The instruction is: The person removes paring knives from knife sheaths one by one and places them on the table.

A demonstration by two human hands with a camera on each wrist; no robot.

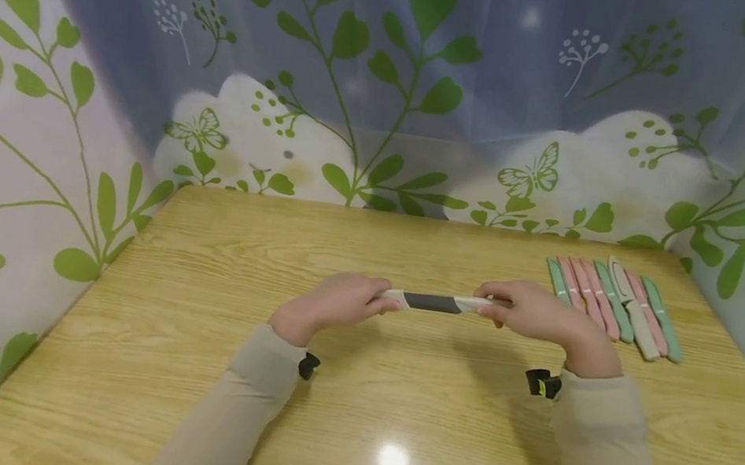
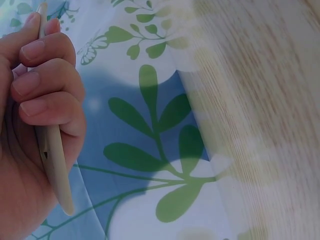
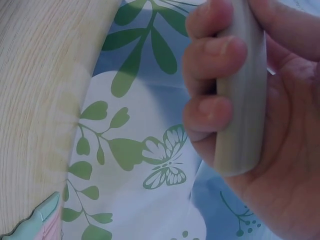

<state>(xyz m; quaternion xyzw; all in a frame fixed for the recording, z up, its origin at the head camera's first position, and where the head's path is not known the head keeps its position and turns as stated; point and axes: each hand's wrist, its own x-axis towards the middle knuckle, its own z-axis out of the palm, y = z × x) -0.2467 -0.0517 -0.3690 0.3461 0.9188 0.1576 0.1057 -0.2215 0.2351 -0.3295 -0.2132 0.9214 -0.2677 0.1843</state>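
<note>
A slim cream knife (image 1: 430, 302) with a dark grey middle section is held level between both hands above the wooden table. My left hand (image 1: 343, 301) grips its left end; in the left wrist view, curled fingers wrap a thin cream piece (image 2: 59, 172) that tapers to a rounded tip. At the opposite end, my right hand (image 1: 533, 311) holds the thicker cream handle (image 3: 241, 110), fingers curled round it and its blunt end showing below them. The palms hide part of both ends.
Several pink and green knives (image 1: 609, 298), with a cream one (image 1: 645, 330) among them, lie side by side at the table's right rear. Leaf-patterned curtain (image 1: 376, 106) hangs behind the wooden table (image 1: 200, 240) and along both sides.
</note>
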